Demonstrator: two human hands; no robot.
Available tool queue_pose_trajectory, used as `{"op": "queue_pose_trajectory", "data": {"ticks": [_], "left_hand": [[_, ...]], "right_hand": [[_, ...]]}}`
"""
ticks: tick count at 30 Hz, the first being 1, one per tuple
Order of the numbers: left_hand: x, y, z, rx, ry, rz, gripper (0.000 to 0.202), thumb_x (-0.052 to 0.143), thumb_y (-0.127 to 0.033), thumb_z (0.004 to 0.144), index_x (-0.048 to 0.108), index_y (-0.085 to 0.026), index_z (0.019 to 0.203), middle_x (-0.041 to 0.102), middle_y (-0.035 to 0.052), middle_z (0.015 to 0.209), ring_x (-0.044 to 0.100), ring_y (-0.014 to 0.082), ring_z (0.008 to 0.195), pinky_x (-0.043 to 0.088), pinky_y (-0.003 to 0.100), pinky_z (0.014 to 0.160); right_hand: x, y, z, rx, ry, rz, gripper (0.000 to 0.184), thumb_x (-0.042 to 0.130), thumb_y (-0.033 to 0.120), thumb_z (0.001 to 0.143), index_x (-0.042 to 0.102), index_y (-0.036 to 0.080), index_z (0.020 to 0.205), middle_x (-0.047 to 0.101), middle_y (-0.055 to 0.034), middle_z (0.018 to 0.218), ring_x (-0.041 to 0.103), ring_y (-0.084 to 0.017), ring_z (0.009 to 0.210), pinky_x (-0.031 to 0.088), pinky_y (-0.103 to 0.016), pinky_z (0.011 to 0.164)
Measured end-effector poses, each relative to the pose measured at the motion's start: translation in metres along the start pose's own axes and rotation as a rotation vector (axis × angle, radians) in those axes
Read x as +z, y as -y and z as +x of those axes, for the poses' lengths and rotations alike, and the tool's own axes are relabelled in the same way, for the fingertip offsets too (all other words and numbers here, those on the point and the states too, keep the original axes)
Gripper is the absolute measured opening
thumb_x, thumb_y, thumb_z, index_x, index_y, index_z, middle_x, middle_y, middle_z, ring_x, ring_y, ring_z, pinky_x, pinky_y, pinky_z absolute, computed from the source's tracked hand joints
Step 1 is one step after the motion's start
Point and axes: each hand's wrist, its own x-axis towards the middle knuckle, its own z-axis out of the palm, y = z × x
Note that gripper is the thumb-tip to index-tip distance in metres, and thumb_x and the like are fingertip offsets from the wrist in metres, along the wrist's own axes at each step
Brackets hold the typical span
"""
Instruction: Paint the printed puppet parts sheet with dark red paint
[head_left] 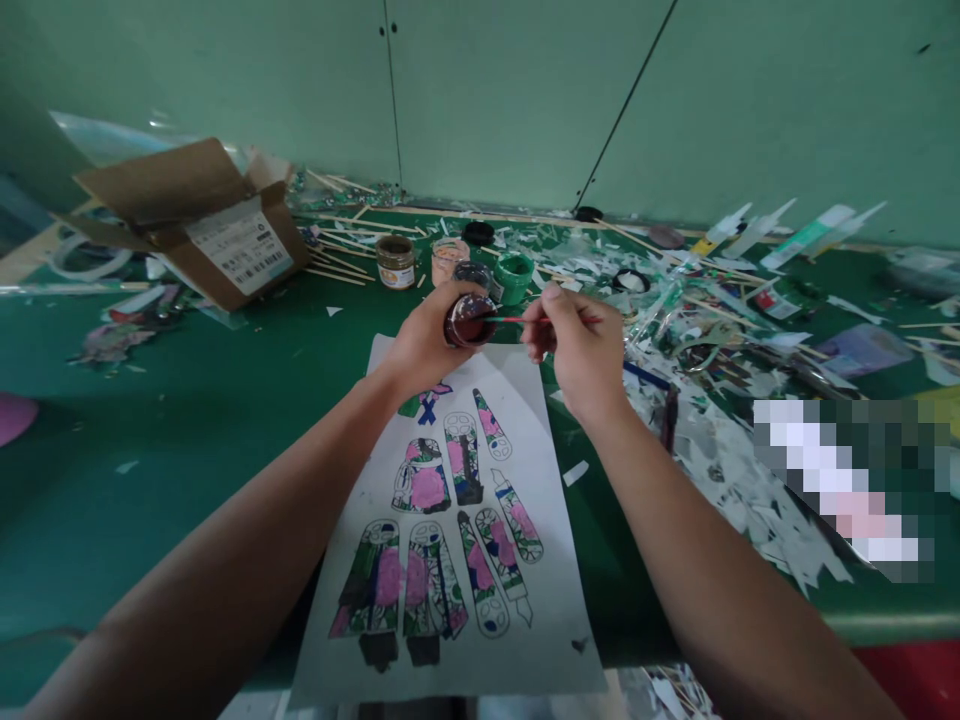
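Observation:
My left hand point(427, 340) is wrapped round a small open pot of dark red-brown paint point(469, 320), held tilted above the far end of a white sheet point(555, 590). My right hand point(574, 345) pinches a thin red-handled brush point(517, 319) whose tip reaches into the pot's mouth. The sheet lies on the green table point(187, 420) between my forearms. It carries printed garment-shaped outlines point(442, 530) painted in pink, green, blue and black.
Several small paint pots point(395, 261) and a green one point(514, 276) stand just beyond my hands. An open cardboard box point(202, 225) sits at the back left. Paper scraps, sticks and tubes point(720, 330) litter the right side. A green wall rises behind.

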Motion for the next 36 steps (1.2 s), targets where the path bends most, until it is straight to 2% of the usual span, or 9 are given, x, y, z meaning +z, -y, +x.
{"op": "queue_pose_trajectory", "data": {"ticks": [3, 8, 14, 22, 29, 36], "left_hand": [[0.0, 0.0001, -0.0001, -0.001, 0.0, -0.015, 0.05, 0.068, -0.01, 0.067, 0.054, -0.019, 0.115, 0.062, 0.006, 0.12, 0.06, 0.0205, 0.11, 0.048, 0.03, 0.095], [0.0, -0.0026, 0.0002, -0.014, 0.002, -0.01, 0.052, 0.069, -0.009, 0.065, 0.055, -0.019, 0.114, 0.063, 0.0055, 0.119, 0.061, 0.0214, 0.109, 0.049, 0.031, 0.094], [0.0007, -0.0012, -0.0002, 0.01, -0.013, 0.03, 0.059, 0.068, -0.006, 0.065, 0.056, -0.019, 0.122, 0.062, 0.0062, 0.127, 0.058, 0.0224, 0.117, 0.046, 0.032, 0.101], [0.0015, 0.0017, -0.0009, 0.032, -0.046, 0.033, 0.065, 0.069, -0.005, 0.065, 0.055, -0.017, 0.126, 0.061, 0.0074, 0.129, 0.058, 0.0235, 0.119, 0.047, 0.033, 0.102], [0.003, 0.0035, 0.0004, 0.041, -0.052, 0.038, 0.067, 0.068, -0.001, 0.062, 0.055, -0.018, 0.125, 0.061, 0.0058, 0.129, 0.057, 0.0227, 0.12, 0.047, 0.033, 0.104], [0.0016, 0.0033, 0.0004, -0.004, -0.057, 0.047, 0.063, 0.069, -0.004, 0.064, 0.055, -0.02, 0.123, 0.062, 0.0053, 0.128, 0.059, 0.0235, 0.118, 0.049, 0.034, 0.101]], "right_hand": [[0.0, -0.0003, 0.0001, 0.008, 0.029, 0.017, 0.046, 0.057, 0.06, 0.083, 0.059, 0.021, 0.059, 0.053, 0.003, 0.048, 0.046, -0.007, 0.038, 0.039, -0.023, 0.038], [-0.0007, 0.0011, 0.0014, 0.044, -0.044, 0.034, 0.049, 0.05, 0.06, 0.087, 0.056, 0.021, 0.058, 0.051, 0.0035, 0.046, 0.044, -0.007, 0.036, 0.038, -0.023, 0.037], [-0.0006, 0.003, -0.0018, -0.021, 0.069, -0.011, 0.043, 0.057, 0.054, 0.086, 0.062, 0.02, 0.06, 0.057, 0.0014, 0.051, 0.048, -0.007, 0.04, 0.04, -0.023, 0.041], [0.0003, -0.0017, -0.0009, 0.144, -0.02, 0.174, 0.041, 0.056, 0.052, 0.086, 0.057, 0.021, 0.059, 0.051, 0.0045, 0.046, 0.045, -0.006, 0.037, 0.036, -0.021, 0.037], [0.0, 0.0028, -0.0007, 0.137, 0.026, 0.137, 0.041, 0.057, 0.053, 0.085, 0.058, 0.021, 0.059, 0.053, 0.0039, 0.046, 0.046, -0.006, 0.036, 0.038, -0.022, 0.038], [-0.0028, 0.005, 0.0006, 0.101, 0.019, 0.108, 0.046, 0.055, 0.058, 0.085, 0.058, 0.021, 0.059, 0.054, 0.0031, 0.048, 0.047, -0.007, 0.038, 0.04, -0.023, 0.04]]}}
